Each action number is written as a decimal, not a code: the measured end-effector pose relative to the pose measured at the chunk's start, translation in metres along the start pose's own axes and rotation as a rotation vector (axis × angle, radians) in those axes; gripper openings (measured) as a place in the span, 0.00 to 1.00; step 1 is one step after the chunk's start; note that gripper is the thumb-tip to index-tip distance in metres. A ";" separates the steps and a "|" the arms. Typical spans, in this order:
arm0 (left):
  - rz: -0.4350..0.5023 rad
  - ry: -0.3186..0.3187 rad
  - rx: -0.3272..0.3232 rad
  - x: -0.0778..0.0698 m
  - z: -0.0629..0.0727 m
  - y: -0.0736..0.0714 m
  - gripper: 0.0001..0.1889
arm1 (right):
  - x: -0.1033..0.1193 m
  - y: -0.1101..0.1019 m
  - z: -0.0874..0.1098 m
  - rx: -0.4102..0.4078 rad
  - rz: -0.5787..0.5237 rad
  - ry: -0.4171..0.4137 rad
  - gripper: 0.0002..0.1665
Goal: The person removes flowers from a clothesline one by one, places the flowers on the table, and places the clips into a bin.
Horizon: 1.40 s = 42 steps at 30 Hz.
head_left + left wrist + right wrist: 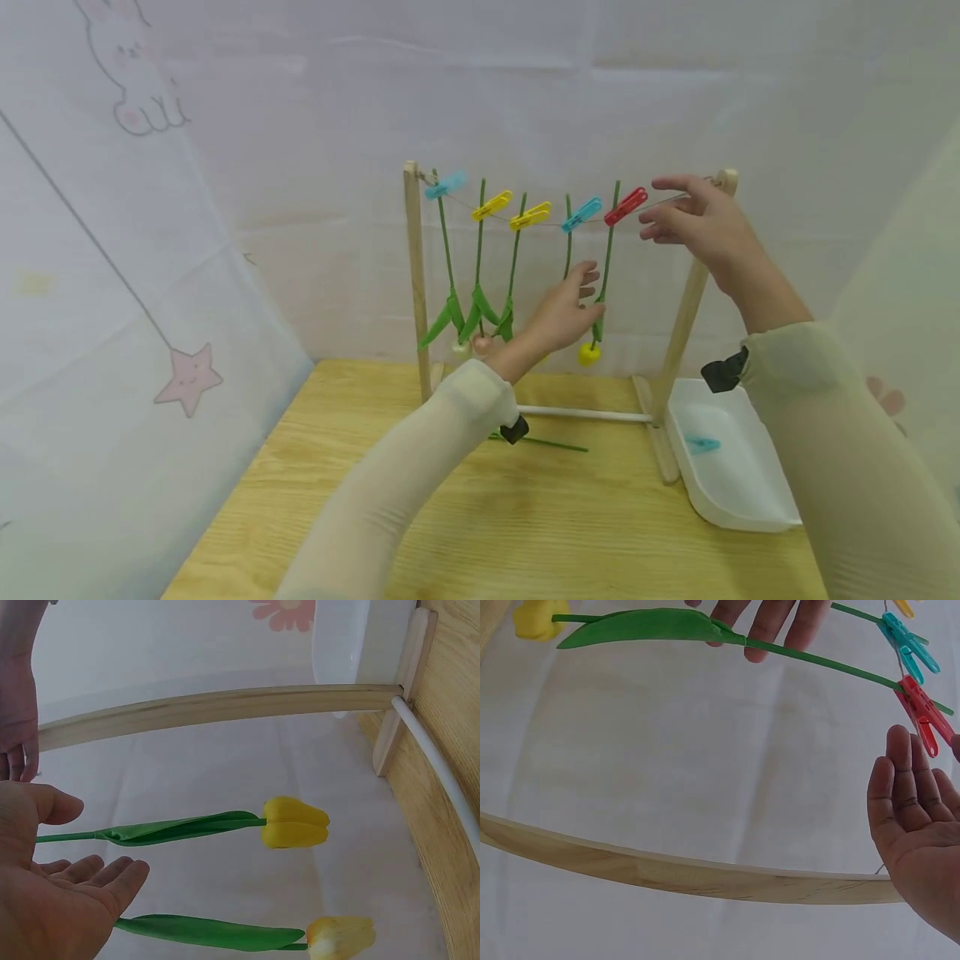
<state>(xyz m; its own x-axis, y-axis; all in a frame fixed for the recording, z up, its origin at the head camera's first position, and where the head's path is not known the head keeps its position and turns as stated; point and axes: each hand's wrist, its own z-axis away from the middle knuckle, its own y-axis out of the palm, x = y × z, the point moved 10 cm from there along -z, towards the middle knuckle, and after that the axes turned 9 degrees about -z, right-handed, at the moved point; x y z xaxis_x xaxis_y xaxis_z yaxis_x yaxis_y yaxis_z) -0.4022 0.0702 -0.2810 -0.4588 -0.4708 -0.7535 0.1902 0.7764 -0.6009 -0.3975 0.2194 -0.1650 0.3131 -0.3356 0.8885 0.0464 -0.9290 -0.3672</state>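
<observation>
A yellow tulip (295, 823) hangs head down, its green stem pinned to the string by a red clothespin (626, 207). My left hand (566, 312) is beside this stem with fingers extended and thumb apart. By the red clothespin is my right hand (708, 225), its fingers nearly straight; the thumb tip reaches the clip's end at the edge of the right wrist view. Left of it a blue clothespin (582, 214) holds a pale yellow tulip (341, 937), largely hidden by my left hand in the head view.
Farther left, two yellow clothespins (531, 215) and another blue clothespin (446, 185) hold more hanging tulips. Wooden posts (414, 275) carry the string, with a white bar (585, 414) below. A green stem (555, 444) lies on the table. The white tray (746, 475) contains a blue clothespin (703, 444).
</observation>
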 end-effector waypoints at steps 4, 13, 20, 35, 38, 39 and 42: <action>0.011 -0.008 -0.007 -0.004 -0.004 0.004 0.35 | -0.003 0.001 -0.003 0.000 0.022 0.024 0.33; 0.100 0.016 -0.152 -0.010 -0.007 -0.004 0.28 | -0.007 0.003 -0.009 0.006 -0.019 0.032 0.33; 0.127 0.052 -0.197 -0.016 -0.011 -0.009 0.28 | -0.001 0.006 -0.011 0.022 -0.079 0.009 0.34; 0.247 0.032 -0.172 -0.018 -0.022 -0.011 0.34 | 0.000 0.010 -0.013 0.023 -0.131 0.018 0.32; 0.281 0.024 -0.171 -0.015 -0.023 -0.014 0.32 | 0.003 0.013 -0.015 0.026 -0.150 0.012 0.33; 0.293 0.023 -0.171 -0.015 -0.023 -0.015 0.32 | 0.003 0.014 -0.015 0.028 -0.155 0.010 0.33; 0.323 0.018 -0.172 -0.012 -0.023 -0.016 0.30 | 0.004 0.017 -0.016 0.037 -0.180 0.012 0.33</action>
<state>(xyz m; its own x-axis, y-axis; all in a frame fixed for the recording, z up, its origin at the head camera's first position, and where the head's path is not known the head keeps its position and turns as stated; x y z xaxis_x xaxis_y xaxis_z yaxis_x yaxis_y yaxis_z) -0.4195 0.0727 -0.2560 -0.4139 -0.1833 -0.8917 0.1795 0.9438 -0.2774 -0.4110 0.1995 -0.1630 0.2849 -0.1663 0.9440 0.1354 -0.9680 -0.2114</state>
